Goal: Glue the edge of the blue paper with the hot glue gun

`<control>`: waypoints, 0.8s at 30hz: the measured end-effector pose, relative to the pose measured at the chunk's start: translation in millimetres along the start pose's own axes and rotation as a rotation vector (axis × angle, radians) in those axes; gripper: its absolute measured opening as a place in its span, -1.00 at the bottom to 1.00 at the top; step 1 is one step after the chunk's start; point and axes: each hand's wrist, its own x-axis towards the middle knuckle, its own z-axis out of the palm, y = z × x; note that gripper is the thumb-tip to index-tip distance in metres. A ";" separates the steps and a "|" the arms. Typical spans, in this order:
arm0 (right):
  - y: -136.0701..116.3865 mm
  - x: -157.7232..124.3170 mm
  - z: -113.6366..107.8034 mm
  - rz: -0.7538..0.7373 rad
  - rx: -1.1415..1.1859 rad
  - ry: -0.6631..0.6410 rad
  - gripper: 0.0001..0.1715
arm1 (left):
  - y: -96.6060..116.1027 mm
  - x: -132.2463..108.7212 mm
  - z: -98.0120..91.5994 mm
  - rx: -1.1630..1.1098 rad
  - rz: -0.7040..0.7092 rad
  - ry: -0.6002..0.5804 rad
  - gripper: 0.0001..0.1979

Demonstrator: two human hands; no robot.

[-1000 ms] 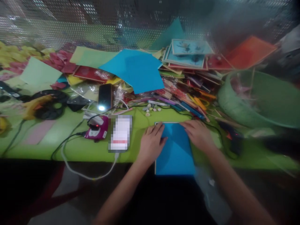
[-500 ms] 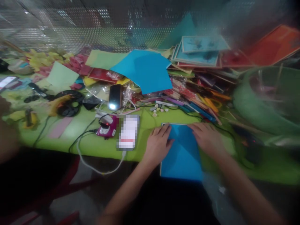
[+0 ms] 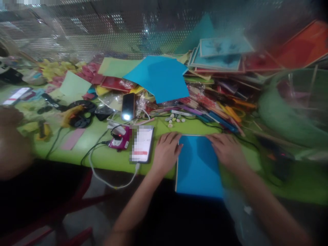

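A blue paper-covered rectangular board [image 3: 198,171] lies in front of me, its near end reaching past the table edge. A thin pale border shows along its top and left sides. At its upper left corner rests my left hand [image 3: 167,150], fingers laid out and touching the edge. On the opposite side, my right hand [image 3: 228,150] has its fingertips along the upper right corner, the fingers stretched out. Neither hand is wrapped round anything. Just left of my left hand lies a white-screened phone [image 3: 142,145] with a white cable plugged into it.
A purple power block [image 3: 120,138] and cables lie left. Behind are a lit phone [image 3: 128,106], small pebbles [image 3: 174,119], pens, loose blue sheets [image 3: 167,80] and stacked pictures [image 3: 217,56]. A green basin [image 3: 289,112] and a glue gun [image 3: 282,160] stand right. Another person's arm [image 3: 15,143] is far left.
My left hand has slid left, off the board's surface to its upper left edge. My right hand stays at the upper right corner. The view has shifted slightly.
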 end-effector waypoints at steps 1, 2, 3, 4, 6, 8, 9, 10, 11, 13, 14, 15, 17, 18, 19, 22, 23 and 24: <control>-0.6 0.4 0.2 -0.007 0.001 -0.005 -0.58 | 0.4 0.4 -0.1 0.006 0.003 -0.012 -0.60; -1.1 0.8 0.6 -0.010 0.003 -0.014 -0.58 | 0.7 0.7 -0.1 0.015 0.004 -0.026 -0.59; -1.4 1.2 1.1 -0.010 0.006 -0.025 -0.59 | 0.9 0.8 -0.2 0.025 0.002 -0.041 -0.59; -1.7 1.6 1.6 -0.006 0.010 -0.036 -0.59 | 1.1 1.0 -0.3 0.037 -0.002 -0.056 -0.58; -2.0 2.5 2.2 0.001 0.020 -0.049 -0.59 | 1.4 1.6 -0.9 0.059 -0.014 -0.084 -0.58; -2.3 3.5 2.3 0.005 0.025 -0.050 -0.59 | 2.0 2.9 -2.0 0.072 -0.020 -0.102 -0.58; -2.5 4.1 2.2 0.005 0.028 -0.048 -0.59 | 2.4 3.8 -2.6 0.077 -0.021 -0.109 -0.58; -2.9 4.6 2.1 0.006 0.030 -0.047 -0.59 | 2.9 4.6 -3.2 0.080 -0.022 -0.112 -0.58; -3.4 5.0 1.9 0.007 0.034 -0.045 -0.59 | 3.3 5.4 -3.7 0.082 -0.024 -0.113 -0.58; -4.6 5.5 1.6 0.013 0.040 -0.050 -0.58 | 3.8 6.4 -4.2 0.071 -0.030 -0.108 -0.59; -5.3 5.5 1.5 0.017 0.041 -0.053 -0.57 | 3.8 6.4 -4.0 0.060 -0.032 -0.104 -0.60; -5.8 5.3 1.4 0.021 0.043 -0.054 -0.57 | 3.4 6.2 -3.7 0.049 -0.034 -0.099 -0.61; -6.2 3.9 1.1 0.027 0.057 -0.048 -0.57 | 1.7 5.4 -2.6 0.029 -0.039 -0.088 -0.62; -6.0 2.8 0.7 0.031 0.072 -0.040 -0.56 | 0.5 5.1 -1.9 0.023 -0.045 -0.082 -0.62; -5.4 1.6 0.2 0.037 0.090 -0.027 -0.55 | -0.9 4.9 -1.3 0.020 -0.054 -0.074 -0.61; -1.9 -2.6 -1.9 0.074 0.141 0.033 -0.52 | -4.8 5.9 -0.3 0.011 -0.095 -0.047 -0.62; -0.4 -3.7 -2.6 0.087 0.152 0.056 -0.52 | -5.6 6.8 -0.4 0.010 -0.105 -0.040 -0.63; 1.2 -4.6 -3.2 0.098 0.160 0.078 -0.53 | -6.1 7.9 -0.8 0.009 -0.111 -0.036 -0.64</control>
